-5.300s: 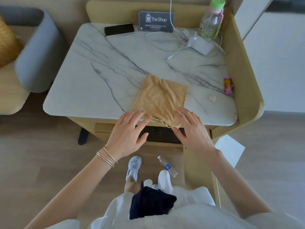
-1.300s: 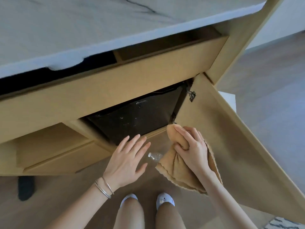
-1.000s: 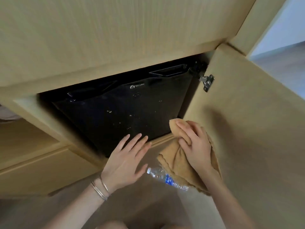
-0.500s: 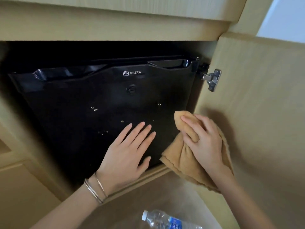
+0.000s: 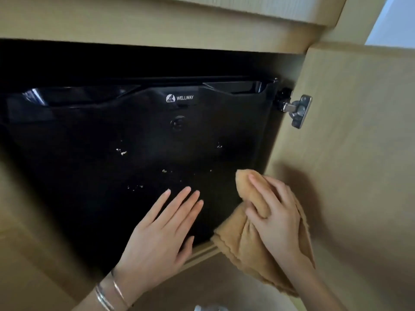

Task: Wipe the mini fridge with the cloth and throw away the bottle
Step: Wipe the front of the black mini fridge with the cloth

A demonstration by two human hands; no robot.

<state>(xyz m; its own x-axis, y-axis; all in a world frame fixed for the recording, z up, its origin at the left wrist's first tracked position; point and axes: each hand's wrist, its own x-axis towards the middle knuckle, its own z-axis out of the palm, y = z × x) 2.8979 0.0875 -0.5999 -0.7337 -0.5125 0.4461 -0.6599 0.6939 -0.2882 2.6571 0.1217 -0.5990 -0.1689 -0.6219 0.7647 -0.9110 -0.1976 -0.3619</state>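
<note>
A black mini fridge (image 5: pixel 139 140) with a WELLWAY logo sits inside a wooden cabinet, its door speckled with pale crumbs. My right hand (image 5: pixel 274 212) grips a bunched tan cloth (image 5: pixel 249 245) at the fridge door's lower right corner. My left hand (image 5: pixel 161 232) lies flat with fingers apart against the lower part of the door. Only the white cap end of the plastic bottle (image 5: pixel 207 308) shows at the bottom edge of the view, on the floor below.
The open cabinet door (image 5: pixel 359 153) stands at the right, held by a metal hinge (image 5: pixel 296 110). A wooden panel (image 5: pixel 157 21) spans above the fridge, and a wooden cabinet frame (image 5: pixel 27 221) borders it on the left.
The view has dropped from the marble tabletop to the fridge and moved closer. My right hand picked up the cloth and brought it to the fridge door; the bottle slid almost out of view.
</note>
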